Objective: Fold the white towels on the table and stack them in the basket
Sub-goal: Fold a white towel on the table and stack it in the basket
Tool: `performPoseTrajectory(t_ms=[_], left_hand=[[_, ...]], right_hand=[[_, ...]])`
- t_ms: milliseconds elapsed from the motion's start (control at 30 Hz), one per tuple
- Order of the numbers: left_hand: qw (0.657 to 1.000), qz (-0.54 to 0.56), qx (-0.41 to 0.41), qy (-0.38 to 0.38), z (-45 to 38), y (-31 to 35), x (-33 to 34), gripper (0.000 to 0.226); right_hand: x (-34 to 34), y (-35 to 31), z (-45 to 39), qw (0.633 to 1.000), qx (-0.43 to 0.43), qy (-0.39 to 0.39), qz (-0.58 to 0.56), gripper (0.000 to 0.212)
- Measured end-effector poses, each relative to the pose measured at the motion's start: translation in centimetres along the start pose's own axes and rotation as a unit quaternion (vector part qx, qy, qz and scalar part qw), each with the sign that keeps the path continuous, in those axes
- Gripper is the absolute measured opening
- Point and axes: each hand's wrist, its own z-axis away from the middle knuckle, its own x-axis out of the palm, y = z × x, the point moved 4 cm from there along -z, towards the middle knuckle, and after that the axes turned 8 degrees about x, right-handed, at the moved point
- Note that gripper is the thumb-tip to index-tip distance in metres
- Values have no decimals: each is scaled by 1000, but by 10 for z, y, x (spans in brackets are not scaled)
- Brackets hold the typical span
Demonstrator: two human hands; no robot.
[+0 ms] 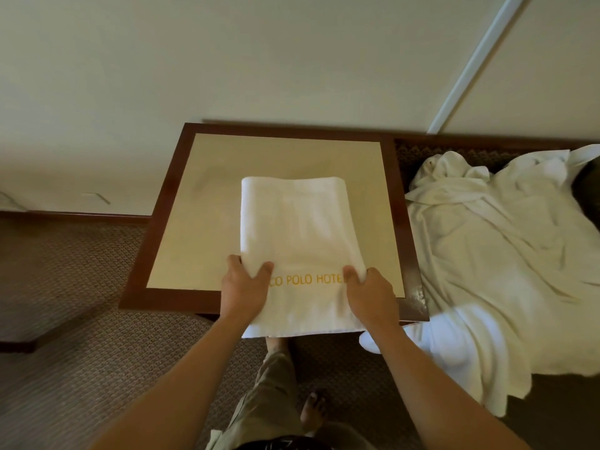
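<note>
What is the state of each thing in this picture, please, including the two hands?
Folded towel: folded into a long strip, lying on the table, near end hanging over the front edge.
Left hand: grips the towel's left edge near the gold lettering.
Right hand: grips the towel's right edge.
Table: upright, bearing only the one towel.
Loose white towels: unfolded, crumpled in a heap right of the table.

Dim, warm indoor light, greenish cast. Brightest patch on the heap of white linen (480, 254) at right, slightly blown out. Soft shadows on carpet (81, 319) lower left. Wide-angle bending at edges; overall soft, mild compression blur.
</note>
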Motion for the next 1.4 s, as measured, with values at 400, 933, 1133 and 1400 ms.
performPoseTrajectory(t_ms=[400, 933, 1133, 1400], left_hand=[[989, 107, -92, -45, -48, 7, -11, 46], [960, 237, -139, -57, -77, 10, -10, 73], [999, 13, -28, 9, -81, 21, 2, 56], [944, -194, 220, 150, -75, 46, 11, 57]], right_hand=[[-1, -21, -20, 993, -8, -41, -109, 56], [-2, -46, -55, 990, 3, -55, -131, 53], [5, -44, -51, 991, -21, 19, -129, 43], [7, -86, -45, 970, -151, 162, 97, 66]])
